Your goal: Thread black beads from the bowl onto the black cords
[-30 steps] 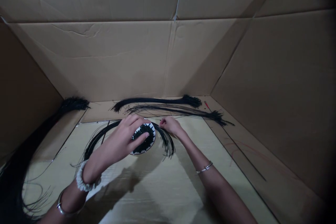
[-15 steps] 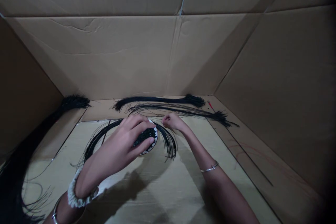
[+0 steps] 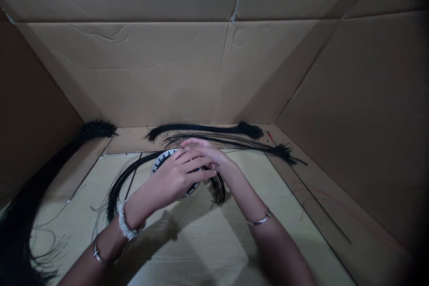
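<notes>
Creased cardboard walls (image 3: 161,85) box in a smooth yellowish table (image 3: 187,250), with a big black strand bundle (image 3: 20,232) at left, cut off by the frame, and a curved bundle (image 3: 117,187) mid-table, part hidden. Left hand (image 3: 170,181) arches over the round dish (image 3: 161,160), white rim with dark spikes, mid-table, contents hidden; its fingers overlap the right hand (image 3: 216,156), can't tell if either grips anything.

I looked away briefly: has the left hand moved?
Yes: against the rear black bundle, the left hand has shifted right, its fingers now overlapping the right hand in view.
</notes>
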